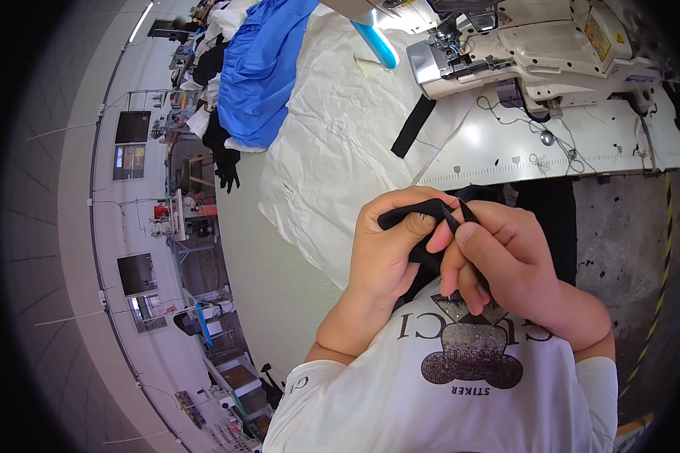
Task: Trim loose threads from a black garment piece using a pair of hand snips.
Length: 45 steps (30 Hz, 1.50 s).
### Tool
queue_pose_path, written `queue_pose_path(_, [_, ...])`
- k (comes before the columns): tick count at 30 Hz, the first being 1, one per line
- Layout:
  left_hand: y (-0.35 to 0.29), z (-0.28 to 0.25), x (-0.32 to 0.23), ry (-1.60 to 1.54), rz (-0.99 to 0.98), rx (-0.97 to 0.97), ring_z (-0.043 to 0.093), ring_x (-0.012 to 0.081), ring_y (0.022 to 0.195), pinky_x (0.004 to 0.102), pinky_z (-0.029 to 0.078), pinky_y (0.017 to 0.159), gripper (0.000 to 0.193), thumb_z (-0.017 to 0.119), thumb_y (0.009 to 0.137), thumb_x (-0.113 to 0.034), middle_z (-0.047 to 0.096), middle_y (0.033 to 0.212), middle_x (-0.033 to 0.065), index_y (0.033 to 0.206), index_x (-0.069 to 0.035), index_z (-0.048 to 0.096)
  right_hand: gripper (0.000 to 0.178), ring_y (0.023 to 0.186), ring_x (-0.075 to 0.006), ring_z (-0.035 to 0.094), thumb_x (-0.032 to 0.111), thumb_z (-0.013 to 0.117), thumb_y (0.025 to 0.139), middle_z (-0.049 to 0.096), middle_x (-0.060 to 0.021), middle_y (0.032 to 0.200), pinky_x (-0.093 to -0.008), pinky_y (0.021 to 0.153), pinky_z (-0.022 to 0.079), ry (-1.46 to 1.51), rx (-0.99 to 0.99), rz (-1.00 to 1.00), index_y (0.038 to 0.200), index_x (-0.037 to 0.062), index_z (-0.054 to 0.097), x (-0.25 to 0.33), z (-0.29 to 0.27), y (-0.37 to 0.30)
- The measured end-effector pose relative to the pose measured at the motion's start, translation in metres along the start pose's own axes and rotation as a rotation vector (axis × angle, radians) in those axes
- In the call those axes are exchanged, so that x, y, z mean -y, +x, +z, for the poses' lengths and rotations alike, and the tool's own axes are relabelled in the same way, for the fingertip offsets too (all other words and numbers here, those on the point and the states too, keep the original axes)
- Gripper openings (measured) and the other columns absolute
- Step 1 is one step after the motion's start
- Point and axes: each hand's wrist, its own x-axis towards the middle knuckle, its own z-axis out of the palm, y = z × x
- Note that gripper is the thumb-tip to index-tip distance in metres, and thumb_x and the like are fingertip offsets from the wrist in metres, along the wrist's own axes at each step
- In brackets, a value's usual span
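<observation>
Close in front of my chest, both hands grip one piece of black fabric [412,215]. My left hand [385,245] is closed, its thumb pressing a folded edge against the fingers. Right beside it, my right hand [510,241] pinches pointed ends of the fabric between thumb and fingers. The fingertips of the two hands nearly touch. Part of the cloth is hidden behind the fingers, and more black material shows below them. Beyond my hands, a black fabric strip [414,127] hangs down from the front of a sewing machine [536,57].
Crumpled white sheet material [332,143] covers much of the table left of the machine. Blue fabric [261,72] is heaped at the far left, with a black glove-shaped cloth [224,155] beside it. Loose threads [563,151] lie near the white table's ruled edge [499,170].
</observation>
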Motion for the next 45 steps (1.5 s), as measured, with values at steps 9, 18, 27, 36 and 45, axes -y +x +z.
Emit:
queue_pose_path(9, [-0.003,-0.001,0.003,-0.04,-0.044,-0.039,0.06,0.0181,0.082,0.0286,0.048,0.078,0.021,0.067,0.08,-0.009,0.064,0.091,0.0127,0.094,0.005,0.063,0.021,0.04,-0.0066,0.049,0.011,0.036,0.095,0.059,-0.0085,0.063,-0.0191,0.038,0.035,-0.002,-0.14,-0.087,0.089,-0.003,0.051,-0.002,0.002,-0.003])
queue_pose_path(18, [-0.002,-0.008,0.006,-0.068,-0.028,-0.018,0.061,0.02,0.088,0.0303,0.048,0.081,0.021,0.069,0.079,-0.011,0.064,0.095,0.0131,0.093,0.004,0.063,0.012,0.044,-0.0038,0.045,0.01,0.047,0.091,0.056,-0.0034,0.064,-0.0166,0.043,0.033,-0.129,-0.264,-0.257,0.092,-0.0006,0.053,0.002,-0.003,0.0])
queue_pose_path(27, [-0.002,-0.004,0.005,0.561,0.272,-0.052,0.06,0.0181,0.085,0.0268,0.046,0.078,0.014,0.062,0.074,0.009,0.065,0.091,0.012,0.086,0.004,0.065,0.013,0.05,-0.0125,0.048,0.002,0.067,0.074,0.052,-0.0049,0.065,-0.0245,0.046,0.037,-0.837,-0.298,-0.593,0.078,0.0015,0.055,-0.002,-0.012,0.017])
queue_pose_path(36, [-0.001,-0.009,0.009,0.549,0.382,-0.15,0.059,0.0172,0.083,0.0261,0.046,0.077,0.011,0.063,0.074,0.006,0.064,0.088,0.0123,0.084,0.006,0.064,0.009,0.055,-0.013,0.051,0.008,0.061,0.082,0.054,-0.0074,0.066,-0.0245,0.051,0.042,-1.063,-0.973,-0.819,0.08,0.0016,0.054,-0.018,-0.064,0.028])
queue_pose_path(45, [-0.004,-0.004,0.003,0.202,0.071,-0.214,0.059,0.0129,0.077,0.0243,0.048,0.073,0.023,0.07,0.08,-0.011,0.065,0.087,0.0097,0.093,0.006,0.063,0.008,0.051,-0.0027,0.041,0.009,0.059,0.085,0.054,0.0024,0.064,-0.0192,0.047,0.034,-0.457,-0.453,-0.307,0.086,0.0014,0.058,0.003,-0.037,0.015])
